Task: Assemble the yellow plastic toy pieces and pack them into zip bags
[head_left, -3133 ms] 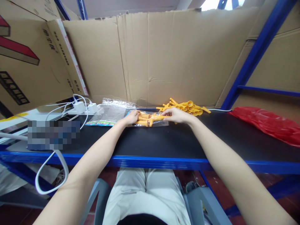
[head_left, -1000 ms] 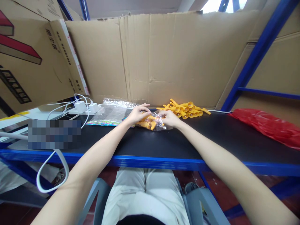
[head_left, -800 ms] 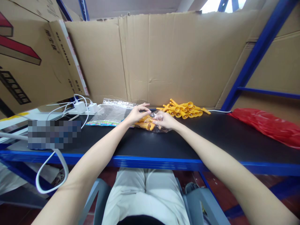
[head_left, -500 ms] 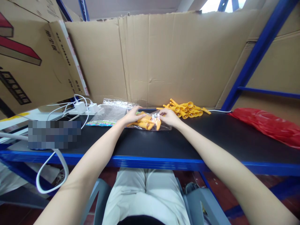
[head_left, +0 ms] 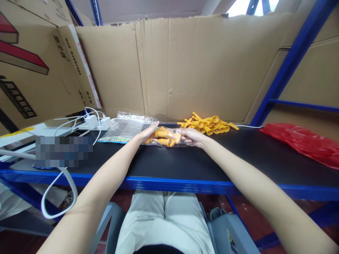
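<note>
Head view: a bag [head_left: 166, 137] of yellow parts is being gripped between left hand [head_left: 148, 132] and right hand [head_left: 192, 137] over the table [head_left: 185, 165].

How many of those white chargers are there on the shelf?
2. One white charger sits at the back left of the black shelf; the second charger stands just right of it, next to the clear bags. Others may be hidden out of view.
</note>
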Motion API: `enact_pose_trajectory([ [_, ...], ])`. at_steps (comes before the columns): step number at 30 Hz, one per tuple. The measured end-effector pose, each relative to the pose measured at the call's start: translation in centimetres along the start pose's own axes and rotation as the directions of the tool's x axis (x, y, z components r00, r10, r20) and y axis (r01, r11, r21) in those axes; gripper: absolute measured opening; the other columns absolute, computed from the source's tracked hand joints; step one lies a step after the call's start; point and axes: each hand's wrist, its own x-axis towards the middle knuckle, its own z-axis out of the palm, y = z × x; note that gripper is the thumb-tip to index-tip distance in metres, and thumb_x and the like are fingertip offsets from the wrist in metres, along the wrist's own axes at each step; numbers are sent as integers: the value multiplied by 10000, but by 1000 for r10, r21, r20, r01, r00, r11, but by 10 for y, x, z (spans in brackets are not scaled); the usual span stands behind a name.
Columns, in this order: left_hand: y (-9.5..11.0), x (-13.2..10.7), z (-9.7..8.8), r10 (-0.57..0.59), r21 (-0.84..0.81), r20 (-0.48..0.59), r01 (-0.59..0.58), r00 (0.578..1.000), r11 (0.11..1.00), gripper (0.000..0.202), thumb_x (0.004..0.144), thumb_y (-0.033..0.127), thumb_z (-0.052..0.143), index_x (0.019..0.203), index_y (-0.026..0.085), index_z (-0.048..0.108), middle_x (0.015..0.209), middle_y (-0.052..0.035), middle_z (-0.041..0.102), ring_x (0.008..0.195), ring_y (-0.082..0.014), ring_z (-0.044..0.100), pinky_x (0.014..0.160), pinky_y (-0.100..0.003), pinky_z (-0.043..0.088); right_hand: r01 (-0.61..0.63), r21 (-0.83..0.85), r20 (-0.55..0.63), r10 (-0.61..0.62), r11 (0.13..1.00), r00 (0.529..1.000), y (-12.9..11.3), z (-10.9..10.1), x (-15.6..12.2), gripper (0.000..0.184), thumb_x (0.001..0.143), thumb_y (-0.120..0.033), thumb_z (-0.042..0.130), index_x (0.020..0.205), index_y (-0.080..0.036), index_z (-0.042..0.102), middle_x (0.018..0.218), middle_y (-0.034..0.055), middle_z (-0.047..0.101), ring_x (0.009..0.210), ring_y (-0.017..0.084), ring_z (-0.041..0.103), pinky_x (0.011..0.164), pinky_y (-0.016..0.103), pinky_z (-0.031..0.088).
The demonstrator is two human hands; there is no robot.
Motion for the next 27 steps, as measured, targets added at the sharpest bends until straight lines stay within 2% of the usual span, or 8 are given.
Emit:
enact_pose_trajectory([
  [3,0,1,2,-2,-38,-27,1,1000,999,546,834,568,378,1228,197,447,1169,-108,582,1084,-258,544,843,-350,466,-15,36,27,14,999,1000,3,0,2,187,838,-241,452,669,-176,405,458,-57,404,306,12,227,313,149,142],
  [5,-2,3,2,25,-25,-57,-27,998,999,471,855,492,395,1219,196,444,1222,-105,546,1107,-237,527,862,-334,460,-8,-23,9,8,1000,1000,4,1,0,136,797,-195,477,671,-172,429,436,-53,416,304,23,266,315,154,176],
  [10,-8,8,0,68,177,-106,-48,992,983,387,867,259,392,1237,144,392,1298,-141,463,1138,-198,498,931,-319,411,16,-440,-147,-89,898,985,-1,8,-10,190,747,-183,480,561,-149,497,370,-15,445,263,41,291,288,181,178],
  [12,-9,9,-1,119,289,-101,-85,988,953,389,862,222,380,1237,117,395,1313,-153,443,1183,-200,454,984,-324,356,27,-517,-153,-123,856,981,-4,10,-12,224,738,-177,472,518,-144,497,360,-7,449,256,37,286,288,181,175],
  [16,-11,12,-4,190,437,-74,-140,979,889,396,852,191,370,1236,99,408,1334,-160,418,1244,-210,379,1042,-342,267,55,-410,-151,-127,911,980,-12,4,-11,214,735,-180,418,543,-143,505,367,1,457,270,49,310,305,186,189],
  [21,-12,14,-3,187,408,-67,-144,980,902,390,820,183,404,1203,111,436,1289,-151,470,1213,-222,408,1033,-361,274,133,-126,34,-130,983,991,-16,-10,-9,286,799,-304,347,629,-151,519,562,72,578,434,102,471,413,223,334],
  [24,-10,12,-3,175,375,-79,-133,981,917,402,789,170,429,1186,115,450,1277,-146,483,1170,-224,449,1004,-342,311,198,-219,15,-199,955,980,-14,-11,-10,227,760,-355,497,689,-151,564,673,68,597,574,122,517,539,252,400],
  [27,-8,10,-8,114,368,-104,-68,988,927,442,788,189,413,1222,101,412,1277,-161,481,1110,-223,501,944,-327,364,239,-391,-61,-284,889,957,-12,-11,-9,165,679,-310,600,658,-147,585,685,37,578,630,123,504,575,252,384],
])
